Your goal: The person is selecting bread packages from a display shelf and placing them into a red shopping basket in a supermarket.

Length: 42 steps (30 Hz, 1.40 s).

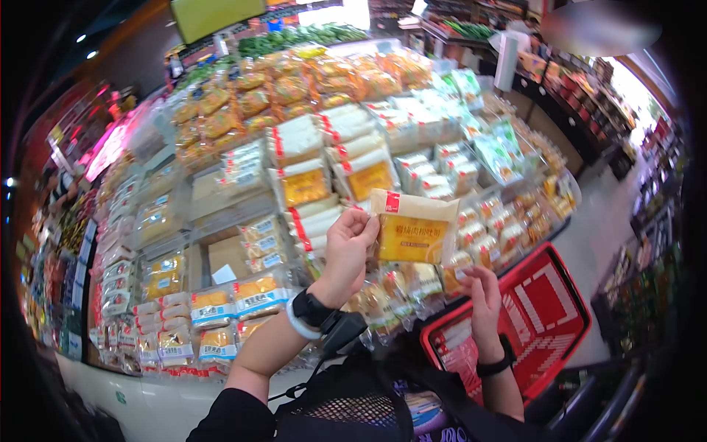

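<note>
My left hand (349,247) pinches the left edge of a flat bread package (412,234), yellow with a cream top and a red label, holding it upright above the display. To its lower right, my right hand (482,302) is raised with its fingers apart and nothing in them, over the near side of a red shopping basket (549,309). Inside the basket, a pinkish clear package (460,353) lies at the left. Similar yellow packages (304,187) stand in rows behind my left hand.
A wide stepped display holds orange-wrapped breads (291,87) at the back, green-white packs (497,153) at the right and blue-white packs (259,293) at the front left. Grey dividers separate the bins. A dark shelf of goods stands at far right. A person (62,188) is at far left.
</note>
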Available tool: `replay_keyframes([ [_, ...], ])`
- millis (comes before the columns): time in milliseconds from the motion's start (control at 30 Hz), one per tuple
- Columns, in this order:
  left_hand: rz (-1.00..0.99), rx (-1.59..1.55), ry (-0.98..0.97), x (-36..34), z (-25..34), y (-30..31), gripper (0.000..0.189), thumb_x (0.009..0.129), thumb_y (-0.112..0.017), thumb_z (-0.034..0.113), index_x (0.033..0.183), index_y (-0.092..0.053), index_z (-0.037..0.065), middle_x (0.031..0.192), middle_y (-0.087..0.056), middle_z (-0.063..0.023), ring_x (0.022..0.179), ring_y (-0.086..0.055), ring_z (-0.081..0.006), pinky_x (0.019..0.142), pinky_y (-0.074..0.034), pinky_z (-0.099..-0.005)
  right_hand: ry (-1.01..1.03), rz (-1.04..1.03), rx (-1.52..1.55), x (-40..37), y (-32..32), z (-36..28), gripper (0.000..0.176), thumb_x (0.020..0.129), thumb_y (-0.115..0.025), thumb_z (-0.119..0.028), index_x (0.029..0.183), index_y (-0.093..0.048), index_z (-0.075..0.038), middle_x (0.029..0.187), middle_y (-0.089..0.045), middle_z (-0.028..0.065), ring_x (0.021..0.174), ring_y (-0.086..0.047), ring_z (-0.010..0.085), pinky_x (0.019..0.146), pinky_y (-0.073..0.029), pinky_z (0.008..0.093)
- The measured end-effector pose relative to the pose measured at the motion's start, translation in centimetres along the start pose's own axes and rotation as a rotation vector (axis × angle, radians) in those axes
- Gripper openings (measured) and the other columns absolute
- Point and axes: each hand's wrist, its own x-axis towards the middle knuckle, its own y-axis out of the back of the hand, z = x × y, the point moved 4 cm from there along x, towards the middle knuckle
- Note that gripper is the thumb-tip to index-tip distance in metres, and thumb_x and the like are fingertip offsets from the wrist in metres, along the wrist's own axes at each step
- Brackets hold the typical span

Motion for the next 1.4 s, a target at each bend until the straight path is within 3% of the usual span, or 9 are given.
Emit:
replay_keyframes([
  [100, -0.066, -0.132, 0.127, -2.3, -2.3, -1.1, 0.006, 0.091, -0.057, 0.004, 0.087, -0.056, 0.008, 0.084, -0.063, -0.0012, 0.075, -0.059, -0.0091, 0.069, -0.047, -0.0220, -0.150, -0.146, 0.508, -0.2, -1.7, -1.1, 0.039, 0.099, -0.047, -0.020, 0.130, -0.041, 0.002, 0.122, -0.054, 0.0109, 0.105, -0.054, 0.0128, 0.090, -0.044, 0.0289],
  [233, -0.150, -0.165, 0.248, -3.7, -3.7, -1.6, 0.005, 0.091, -0.056, 0.003, 0.088, -0.056, 0.006, 0.089, -0.064, -0.0032, 0.083, -0.061, -0.0110, 0.077, -0.048, -0.0234, -0.146, -0.010, 0.414, -0.9, -1.5, 0.2, 0.038, 0.100, -0.044, -0.024, 0.130, -0.042, 0.000, 0.125, -0.054, 0.0096, 0.111, -0.055, 0.0142, 0.090, -0.046, 0.0273],
  [300, -0.197, -0.198, 0.270, -4.0, -3.7, -1.7, 0.003, 0.092, -0.056, 0.004, 0.089, -0.056, 0.006, 0.091, -0.064, -0.0032, 0.086, -0.061, -0.0115, 0.079, -0.048, -0.0243, -0.138, -0.045, 0.301, -1.0, -2.2, -1.7, 0.036, 0.100, -0.045, -0.023, 0.127, -0.046, 0.001, 0.120, -0.058, 0.0075, 0.107, -0.057, 0.0114, 0.090, -0.046, 0.0264],
  [333, -0.197, -0.191, 0.276, -4.2, -3.6, -2.0, 0.003, 0.092, -0.056, 0.006, 0.089, -0.056, 0.006, 0.092, -0.064, -0.0031, 0.086, -0.061, -0.0120, 0.080, -0.047, -0.0251, -0.142, 0.041, 0.385, -1.1, -2.4, -2.4, 0.032, 0.100, -0.047, -0.020, 0.122, -0.051, 0.003, 0.110, -0.061, 0.0064, 0.097, -0.058, 0.0092, 0.084, -0.047, 0.0241],
  [633, -0.225, -0.209, 0.364, -5.3, -3.8, -2.9, 0.006, 0.095, -0.052, 0.010, 0.090, -0.056, 0.007, 0.090, -0.064, -0.0013, 0.081, -0.060, -0.0088, 0.076, -0.048, -0.0227, -0.091, 0.134, 0.345, -2.0, -0.5, -2.8, 0.029, 0.098, -0.050, -0.021, 0.107, -0.062, 0.004, 0.094, -0.066, 0.0037, 0.081, -0.059, 0.0053, 0.070, -0.048, 0.0205],
  [1400, -0.282, -0.295, 0.470, -5.7, -6.2, -2.7, 0.008, 0.096, -0.050, 0.012, 0.096, -0.056, 0.006, 0.101, -0.066, -0.0062, 0.093, -0.063, -0.0164, 0.087, -0.050, -0.0320, -0.114, 0.208, 0.256, -4.0, 1.0, -3.7, 0.026, 0.098, -0.051, -0.019, 0.099, -0.063, 0.004, 0.081, -0.061, -0.0023, 0.070, -0.051, 0.0016, 0.060, -0.042, 0.0189],
])
